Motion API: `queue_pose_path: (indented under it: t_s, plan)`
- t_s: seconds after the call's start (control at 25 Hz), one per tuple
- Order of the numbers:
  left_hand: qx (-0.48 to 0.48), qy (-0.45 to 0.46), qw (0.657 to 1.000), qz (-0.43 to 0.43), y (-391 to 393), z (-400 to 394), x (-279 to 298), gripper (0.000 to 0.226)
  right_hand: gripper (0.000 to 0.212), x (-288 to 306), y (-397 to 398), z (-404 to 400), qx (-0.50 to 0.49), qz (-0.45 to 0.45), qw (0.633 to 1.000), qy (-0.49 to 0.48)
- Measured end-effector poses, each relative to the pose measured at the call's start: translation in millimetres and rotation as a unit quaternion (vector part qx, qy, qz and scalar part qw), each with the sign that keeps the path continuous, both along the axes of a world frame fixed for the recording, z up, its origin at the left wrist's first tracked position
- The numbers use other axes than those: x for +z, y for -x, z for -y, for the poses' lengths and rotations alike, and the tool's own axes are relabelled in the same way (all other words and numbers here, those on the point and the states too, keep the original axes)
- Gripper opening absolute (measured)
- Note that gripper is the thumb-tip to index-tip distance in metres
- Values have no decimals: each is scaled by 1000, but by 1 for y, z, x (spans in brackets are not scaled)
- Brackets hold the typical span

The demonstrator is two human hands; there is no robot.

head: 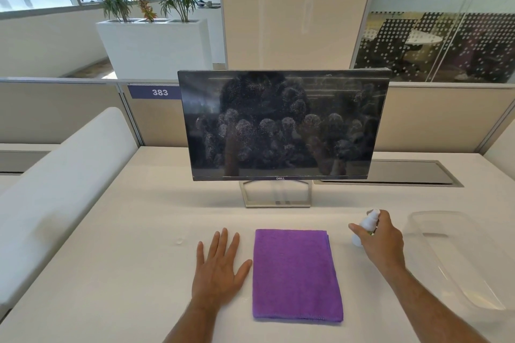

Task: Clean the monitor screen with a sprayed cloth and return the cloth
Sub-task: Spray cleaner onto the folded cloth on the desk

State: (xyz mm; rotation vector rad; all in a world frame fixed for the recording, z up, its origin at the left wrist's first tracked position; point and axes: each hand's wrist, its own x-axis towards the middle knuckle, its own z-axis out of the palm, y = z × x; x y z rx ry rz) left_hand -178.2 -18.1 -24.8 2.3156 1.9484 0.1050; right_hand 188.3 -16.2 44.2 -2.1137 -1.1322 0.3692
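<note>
A black monitor (pixel 282 125) stands on its metal foot at the back middle of the white desk (pixel 125 273); its screen is covered with smudges and specks. A folded purple cloth (pixel 296 274) lies flat on the desk in front of it. My left hand (pixel 218 267) rests flat on the desk just left of the cloth, fingers spread. My right hand (pixel 380 239) grips a small white spray bottle (pixel 367 225) that stands to the right of the cloth.
A clear plastic tub (pixel 459 259) sits at the right side of the desk. A dark cable hatch (pixel 395 172) lies behind it. A white padded divider (pixel 55 192) borders the desk on the left, and beige partition panels run along the back.
</note>
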Motion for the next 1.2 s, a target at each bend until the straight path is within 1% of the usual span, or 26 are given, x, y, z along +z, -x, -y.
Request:
queue_pose_path:
  t_s: [0.16,0.32,0.4,0.48,0.56,0.64,0.68,0.72,0.8,0.88,1.0,1.04,1.12,1.2]
  plan:
    - [4,6,1000,3,-1,1,1,87,73,1,3,6,-11,-32,999,-39]
    - [5,17,1000,6,-1,0,4,81,81,-7,13,21,-82,-86,990,-78]
    - [11,29,999,20,-2,-2,6,77,75,-14,19,29,-109,-101,986,-75]
    - [21,33,998,44,-4,-4,10,74,59,-23,26,34,-113,-111,986,-51]
    - [38,7,996,86,-10,-3,15,63,42,-27,34,35,-89,-118,989,2]
    - [57,-29,988,144,-24,-1,21,44,32,-27,42,34,-59,-142,986,56]
    - [73,-28,982,172,-32,0,25,39,29,-25,45,33,-50,-156,984,74]
    - [91,-15,977,191,-41,1,29,38,27,-24,49,32,-43,-167,981,85]
    - [119,18,973,197,-56,2,35,40,23,-21,55,32,-25,-175,979,98]
    - [137,52,970,195,-63,0,39,39,19,-21,58,32,-2,-156,982,110]
    - [146,105,963,200,-63,-6,43,27,16,-22,59,33,21,-139,983,119]
    - [150,112,956,224,-61,-7,43,21,16,-23,59,33,27,-138,982,123]
    - [157,111,933,304,-59,-8,44,12,16,-24,59,34,45,-133,981,136]
    - [139,96,915,367,-58,-9,50,10,18,-21,60,35,60,-131,979,144]
